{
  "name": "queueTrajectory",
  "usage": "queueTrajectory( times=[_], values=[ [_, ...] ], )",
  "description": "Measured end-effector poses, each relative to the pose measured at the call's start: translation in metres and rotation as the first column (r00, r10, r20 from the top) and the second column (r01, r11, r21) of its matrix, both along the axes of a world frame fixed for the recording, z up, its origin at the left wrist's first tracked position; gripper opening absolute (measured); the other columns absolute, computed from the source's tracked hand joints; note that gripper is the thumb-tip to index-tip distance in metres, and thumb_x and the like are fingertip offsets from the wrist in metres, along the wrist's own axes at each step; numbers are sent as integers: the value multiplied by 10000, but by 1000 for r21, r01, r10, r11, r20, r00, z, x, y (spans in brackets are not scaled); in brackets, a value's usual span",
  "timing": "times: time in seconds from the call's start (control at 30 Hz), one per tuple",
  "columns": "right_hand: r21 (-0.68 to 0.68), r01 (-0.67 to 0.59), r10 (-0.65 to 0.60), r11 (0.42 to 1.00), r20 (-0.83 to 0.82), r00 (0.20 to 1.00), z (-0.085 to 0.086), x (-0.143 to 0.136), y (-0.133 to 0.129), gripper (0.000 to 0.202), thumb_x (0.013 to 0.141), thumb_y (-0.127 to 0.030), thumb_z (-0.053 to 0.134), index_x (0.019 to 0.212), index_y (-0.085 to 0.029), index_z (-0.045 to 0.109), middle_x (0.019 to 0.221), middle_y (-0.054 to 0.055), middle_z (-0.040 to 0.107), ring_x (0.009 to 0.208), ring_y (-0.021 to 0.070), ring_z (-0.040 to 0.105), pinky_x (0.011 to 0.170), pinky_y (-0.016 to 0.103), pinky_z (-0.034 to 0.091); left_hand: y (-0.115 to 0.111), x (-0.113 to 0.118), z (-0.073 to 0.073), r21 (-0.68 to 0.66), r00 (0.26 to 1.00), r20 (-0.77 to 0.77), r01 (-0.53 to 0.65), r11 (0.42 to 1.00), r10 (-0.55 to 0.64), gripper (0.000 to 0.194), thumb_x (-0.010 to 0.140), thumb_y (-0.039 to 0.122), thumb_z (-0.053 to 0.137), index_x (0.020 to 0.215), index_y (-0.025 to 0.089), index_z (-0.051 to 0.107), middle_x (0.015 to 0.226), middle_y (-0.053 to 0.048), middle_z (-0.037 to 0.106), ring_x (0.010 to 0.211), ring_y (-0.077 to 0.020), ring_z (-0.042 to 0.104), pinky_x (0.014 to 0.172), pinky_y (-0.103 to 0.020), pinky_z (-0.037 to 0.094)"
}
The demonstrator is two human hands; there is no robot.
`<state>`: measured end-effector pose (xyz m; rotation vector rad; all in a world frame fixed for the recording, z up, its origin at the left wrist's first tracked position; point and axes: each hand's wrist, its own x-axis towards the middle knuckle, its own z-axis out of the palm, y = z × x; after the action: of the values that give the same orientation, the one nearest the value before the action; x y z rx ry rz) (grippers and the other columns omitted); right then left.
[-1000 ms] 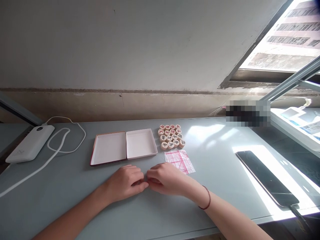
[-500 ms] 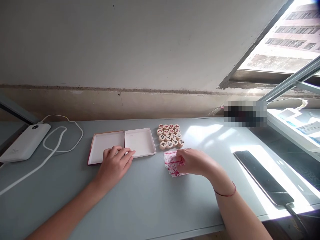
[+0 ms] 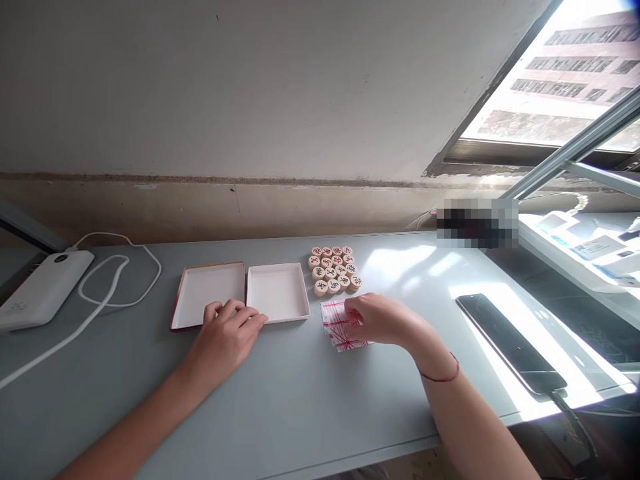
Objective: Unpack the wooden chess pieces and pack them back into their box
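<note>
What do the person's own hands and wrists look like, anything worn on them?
The left hand is ungloved, with nothing visible around its wrist. The right hand is also ungloved, with a thin, dark red band around its wrist. No sleeves show.

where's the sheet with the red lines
In the head view, the red-lined sheet is just right of centre, on the near side of the round pieces and right of the white box, with the right hand over its right side.
</note>
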<state>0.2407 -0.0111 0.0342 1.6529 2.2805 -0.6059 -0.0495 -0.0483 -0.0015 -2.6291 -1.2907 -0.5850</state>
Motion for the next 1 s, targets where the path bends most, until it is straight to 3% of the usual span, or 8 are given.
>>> queueTrajectory(
  times=[0.13,0.3,0.5,0.57,0.67,0.8,0.9,1.0],
  values=[
    [-22,20,-19,1000,41,999,0,1,4,272,718,-398,598,603,-206,443,577,-5,488,509,114,372,469,263,216,-4,-1,2,-9,1000,-23,10,1000,-10,251,892,44,455,947,220,625,837,7,704,812,-184,578,754,-372,312],
    [-58,31,-27,998,68,997,-6,-5,6,354,711,-309,577,494,-199,320,491,-23,352,478,105,284,474,275,177,-8,-1,0,-35,999,-38,26,999,-27,307,855,-6,458,972,225,622,814,17,692,794,-177,568,768,-368,304],
    [-139,-12,-12,990,-168,986,-2,5,11,312,733,-223,519,536,-197,279,501,-45,349,478,88,239,462,254,186,-12,0,1,-112,996,-39,76,991,-81,313,845,-22,446,958,217,613,804,19,663,774,-161,546,760,-346,292],
    [-85,-60,28,995,-339,940,8,4,7,279,754,-188,480,569,-200,271,524,-54,327,495,85,231,466,238,204,-15,2,4,-141,993,-46,99,985,-107,306,849,-19,438,938,214,615,796,15,653,766,-156,536,761,-344,289],
    [143,-78,137,987,-474,870,22,-17,-5,252,789,-174,456,588,-199,306,577,-40,374,540,92,300,504,228,259,-23,8,6,-150,988,-46,136,979,-144,270,865,12,449,919,211,624,782,2,649,764,-160,525,764,-346,289],
    [426,-148,308,892,-335,891,17,-66,-20,142,784,-184,518,645,-178,493,734,38,521,736,158,456,633,263,360,-32,15,6,-118,986,-29,160,980,-165,191,899,97,476,932,212,625,744,6,642,751,-161,519,743,-340,292],
    [427,-236,327,873,-151,933,-1,-90,-22,106,773,-195,546,676,-160,571,781,79,558,823,210,489,688,305,399,-38,19,5,-101,985,-42,164,981,-168,179,911,122,474,968,213,617,763,9,641,757,-160,525,737,-335,302],
    [409,-262,330,874,-105,938,-15,-94,-21,101,799,-231,559,776,-150,614,837,88,588,831,215,511,719,326,426,-40,19,3,-79,984,-79,155,985,-161,211,872,56,481,957,200,610,774,8,629,737,-162,514,707,-325,314]
  ],
)
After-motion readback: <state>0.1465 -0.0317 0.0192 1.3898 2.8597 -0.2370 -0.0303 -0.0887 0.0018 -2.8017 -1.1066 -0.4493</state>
